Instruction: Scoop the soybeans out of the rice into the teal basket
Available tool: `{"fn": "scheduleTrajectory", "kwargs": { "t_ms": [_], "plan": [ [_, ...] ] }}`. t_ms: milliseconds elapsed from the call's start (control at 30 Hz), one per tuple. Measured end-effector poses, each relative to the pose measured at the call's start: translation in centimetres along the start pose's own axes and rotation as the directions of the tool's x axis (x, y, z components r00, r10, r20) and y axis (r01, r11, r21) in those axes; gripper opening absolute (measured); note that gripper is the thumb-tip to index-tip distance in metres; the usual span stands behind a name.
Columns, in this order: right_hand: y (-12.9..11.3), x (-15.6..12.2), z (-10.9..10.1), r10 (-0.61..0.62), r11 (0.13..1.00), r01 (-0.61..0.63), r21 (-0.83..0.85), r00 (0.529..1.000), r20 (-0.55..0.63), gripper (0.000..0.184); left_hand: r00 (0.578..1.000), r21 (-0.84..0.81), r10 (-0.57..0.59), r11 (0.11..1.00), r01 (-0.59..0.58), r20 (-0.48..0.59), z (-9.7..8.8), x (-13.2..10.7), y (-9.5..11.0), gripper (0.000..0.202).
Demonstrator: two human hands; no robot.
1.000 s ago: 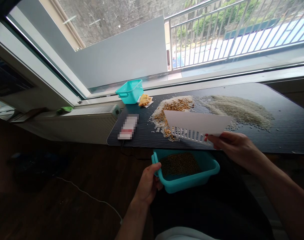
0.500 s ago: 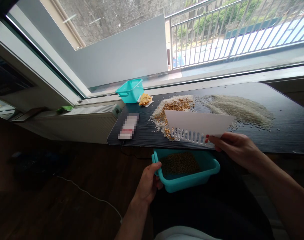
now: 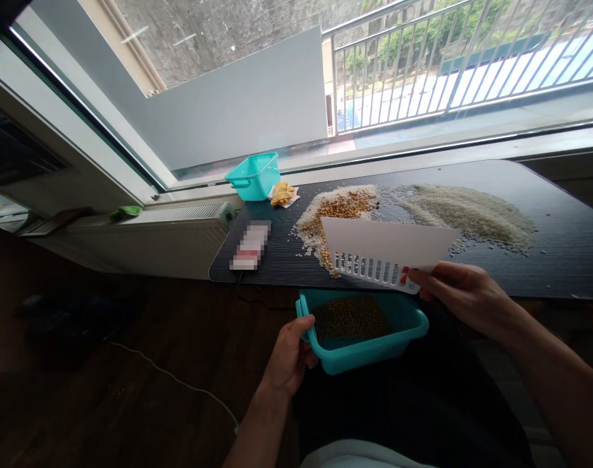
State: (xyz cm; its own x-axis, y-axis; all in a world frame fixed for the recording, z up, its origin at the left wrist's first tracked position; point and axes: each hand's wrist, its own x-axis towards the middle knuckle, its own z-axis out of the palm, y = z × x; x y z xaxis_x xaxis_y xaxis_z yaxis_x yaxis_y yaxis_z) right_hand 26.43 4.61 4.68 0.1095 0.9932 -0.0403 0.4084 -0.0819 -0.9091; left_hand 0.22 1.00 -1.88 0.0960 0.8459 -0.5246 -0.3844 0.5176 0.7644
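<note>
My left hand (image 3: 291, 351) grips the left end of a turquoise plastic basin (image 3: 374, 361), thumb over the rim. Dark round grains, like beans or peas, lie in the basin (image 3: 354, 317), which sits below the table's front edge. In my right hand (image 3: 454, 286) is a white plastic scraper (image 3: 388, 244) with a row of slots along its lower edge, pinched at its right end. The scraper slants over the table edge, above the basin. Behind it lies a mixed pile of golden and white grains (image 3: 347, 201), partly hidden by the scraper.
A pale heap of rice-like grains (image 3: 471, 211) spreads over the dark table (image 3: 564, 260). At the far left stand a second turquoise basin (image 3: 254, 179), a crumpled yellow cloth (image 3: 283, 193) and a phone (image 3: 251, 246) with a cable. A radiator (image 3: 184, 224) and window sill border the table.
The scraper in my right hand has shifted slightly down and toward me. My left hand and the basin stay almost where they were.
</note>
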Motion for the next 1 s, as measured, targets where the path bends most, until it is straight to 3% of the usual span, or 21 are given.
{"fn": "scheduleTrajectory", "kwargs": {
  "t_ms": [200, 433, 833, 1000],
  "plan": [
    [0.27, -0.02, 0.59, -0.046, 0.999, 0.045, 0.009, 0.995, 0.089, 0.049, 0.999, 0.002, 0.004, 1.000, -0.004, 0.035, -0.02, -0.04, 0.08, 0.040],
    [0.14, 0.49, 0.35, -0.068, 0.998, 0.068, -0.002, 0.997, -0.032, 0.045, 1.000, -0.016, -0.010, 1.000, 0.010, 0.003, -0.11, 0.04, -0.06, 0.039],
    [-0.02, 0.43, 0.86, -0.072, 0.997, 0.073, -0.011, 0.995, 0.067, 0.045, 1.000, -0.011, 0.012, 1.000, -0.012, 0.025, -0.45, 0.26, -0.05, 0.039],
    [-0.07, 0.85, 0.89, -0.092, 0.996, 0.092, -0.020, 0.996, 0.023, 0.043, 1.000, -0.013, 0.009, 1.000, -0.009, 0.013, -0.49, 0.17, 0.11, 0.038]
  ]
}}
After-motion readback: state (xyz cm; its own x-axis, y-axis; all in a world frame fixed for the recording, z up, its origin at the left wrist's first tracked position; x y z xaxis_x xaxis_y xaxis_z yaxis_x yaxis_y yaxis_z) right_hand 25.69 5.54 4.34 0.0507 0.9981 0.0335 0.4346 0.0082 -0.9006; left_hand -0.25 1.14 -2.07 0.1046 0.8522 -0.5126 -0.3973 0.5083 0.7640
